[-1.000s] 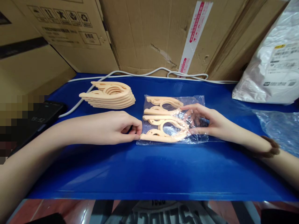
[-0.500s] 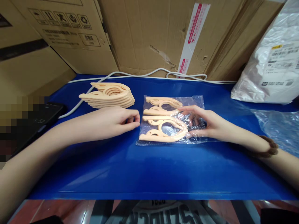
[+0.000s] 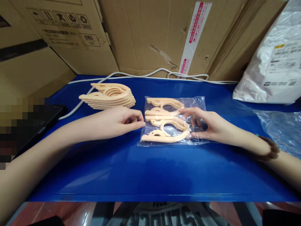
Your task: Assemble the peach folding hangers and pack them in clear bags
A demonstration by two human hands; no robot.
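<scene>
A clear plastic bag (image 3: 197, 102) lies on the blue table top (image 3: 150, 169) with two peach plastic folding hangers (image 3: 164, 121) inside it. My left hand (image 3: 119, 122) rests to the bag's left, fingers curled, its thumb and forefinger pinched at the bag's left edge. My right hand (image 3: 209, 127) holds the bag's right end, fingers wrapped over the crinkled plastic and touching the hangers' tips. A stack of several matching hangers (image 3: 109, 95) lies behind my left hand.
Cardboard boxes (image 3: 145, 34) line the back edge, with a white cable (image 3: 150, 75) running along them. A grey parcel bag (image 3: 272, 66) and loose clear plastic (image 3: 279, 128) lie at the right. A black phone (image 3: 44, 117) is at the left.
My left hand moved a little away from me along the bag's left edge, from its near corner to about mid-height. The bag and my right hand barely shifted.
</scene>
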